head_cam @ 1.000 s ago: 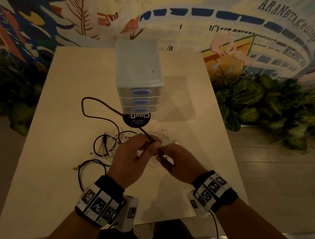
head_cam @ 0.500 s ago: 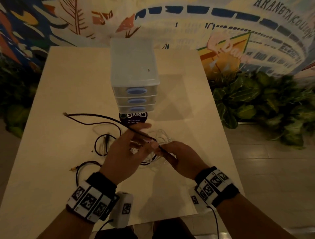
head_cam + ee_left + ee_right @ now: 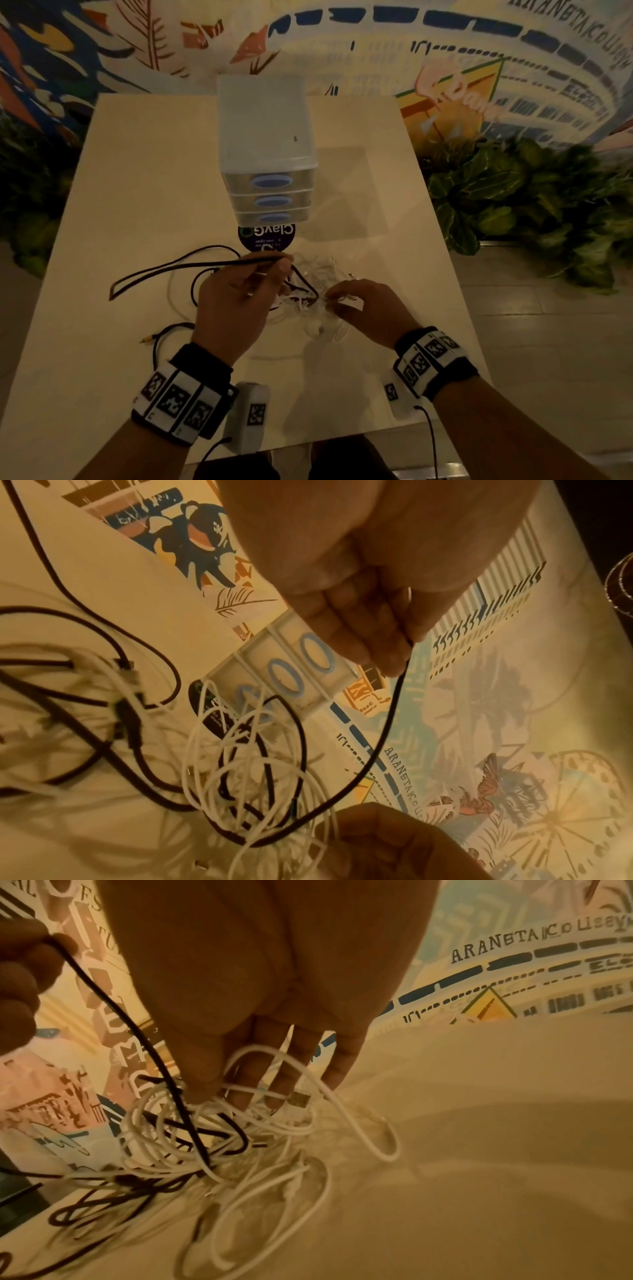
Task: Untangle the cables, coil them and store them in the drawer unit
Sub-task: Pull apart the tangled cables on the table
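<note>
Pinching a black cable [image 3: 191, 265] toward 9 o'clock, the left hand [image 3: 236, 301] works against the right hand [image 3: 368, 308] gripping the white tangle [image 3: 318, 274]; nothing is coiled, and the drawer unit [image 3: 267, 150] at 12 o'clock is closed.

Mural-walled lounge [image 3: 513, 68] with potted plants [image 3: 513, 198]

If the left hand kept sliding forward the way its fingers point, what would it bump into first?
Probably the drawer unit. The left hand, pinching the black cable, points across the table toward its lowest drawer, passing over the round dark sticker. Depth is hard to judge.
</note>
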`<state>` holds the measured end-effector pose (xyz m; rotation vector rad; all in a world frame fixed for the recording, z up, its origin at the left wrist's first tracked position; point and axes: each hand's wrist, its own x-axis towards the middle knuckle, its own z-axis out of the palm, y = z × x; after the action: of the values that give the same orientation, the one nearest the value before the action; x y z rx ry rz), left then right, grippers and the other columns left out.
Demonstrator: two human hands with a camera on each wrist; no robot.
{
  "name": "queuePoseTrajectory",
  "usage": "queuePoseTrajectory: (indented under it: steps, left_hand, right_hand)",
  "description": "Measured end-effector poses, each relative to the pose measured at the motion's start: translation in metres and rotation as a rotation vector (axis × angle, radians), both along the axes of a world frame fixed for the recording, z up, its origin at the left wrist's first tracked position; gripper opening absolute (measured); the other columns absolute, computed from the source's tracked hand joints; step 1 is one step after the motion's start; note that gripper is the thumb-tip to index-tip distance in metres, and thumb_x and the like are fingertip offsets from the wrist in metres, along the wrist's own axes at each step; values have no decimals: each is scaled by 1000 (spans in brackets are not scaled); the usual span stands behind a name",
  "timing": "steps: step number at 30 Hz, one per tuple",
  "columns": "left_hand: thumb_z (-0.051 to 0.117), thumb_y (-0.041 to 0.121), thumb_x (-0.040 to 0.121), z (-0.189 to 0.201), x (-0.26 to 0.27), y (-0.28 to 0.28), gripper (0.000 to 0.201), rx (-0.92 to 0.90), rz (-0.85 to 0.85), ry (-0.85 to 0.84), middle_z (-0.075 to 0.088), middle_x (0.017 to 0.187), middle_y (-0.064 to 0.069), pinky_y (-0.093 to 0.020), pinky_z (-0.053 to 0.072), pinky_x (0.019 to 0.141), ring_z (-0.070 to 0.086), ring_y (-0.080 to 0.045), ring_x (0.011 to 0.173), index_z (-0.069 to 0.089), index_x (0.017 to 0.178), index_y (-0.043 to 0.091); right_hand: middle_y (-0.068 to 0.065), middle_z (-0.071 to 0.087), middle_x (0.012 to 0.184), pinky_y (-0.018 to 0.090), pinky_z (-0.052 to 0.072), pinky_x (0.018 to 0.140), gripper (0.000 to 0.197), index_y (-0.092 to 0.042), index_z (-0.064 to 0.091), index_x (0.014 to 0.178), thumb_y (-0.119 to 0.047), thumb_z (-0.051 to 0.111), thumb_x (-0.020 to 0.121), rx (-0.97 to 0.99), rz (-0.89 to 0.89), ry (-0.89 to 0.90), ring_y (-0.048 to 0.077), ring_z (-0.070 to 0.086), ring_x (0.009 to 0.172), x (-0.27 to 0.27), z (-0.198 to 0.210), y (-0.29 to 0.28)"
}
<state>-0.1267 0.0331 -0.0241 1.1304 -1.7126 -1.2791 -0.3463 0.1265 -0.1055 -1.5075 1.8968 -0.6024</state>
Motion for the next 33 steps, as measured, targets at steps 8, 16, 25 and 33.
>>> queuePoseTrajectory:
  steps: [8,16,25,33]
  left_hand:
    - [69,35,91,-1,2,6,15,58,-52,57,78,83,8,-34,61,63,74,-16,61,78,96,25]
    - [68,26,97,4,-3,5,14,139,-149,195,76,84,-3,-30,58,59,69,-21,59,75,99,15]
    - [64,44,89,-4,4,4,23,94,-144,139,75,82,-3,-30,55,56,63,-23,54,78,101,31]
    - [66,40,91,6,-5,5,25,102,-109,190,77,84,-1,-30,57,55,64,-20,54,78,102,21]
  right_hand:
    - [-21,56,117,29,40,98,43,-41,58,119,-52,73,81,-196,-1,144,6,51,110,9,14,8]
    - [-17,64,100,27,45,82,11,-33,59,111,-32,60,100,-283,-13,69,5,57,91,22,22,8]
    - [-15,73,101,28,57,78,12,-35,42,108,-38,51,100,-190,-95,-147,4,71,92,19,27,12]
    - [-15,70,102,27,52,83,18,-32,67,110,-30,49,106,-159,-37,-82,2,65,93,19,27,4]
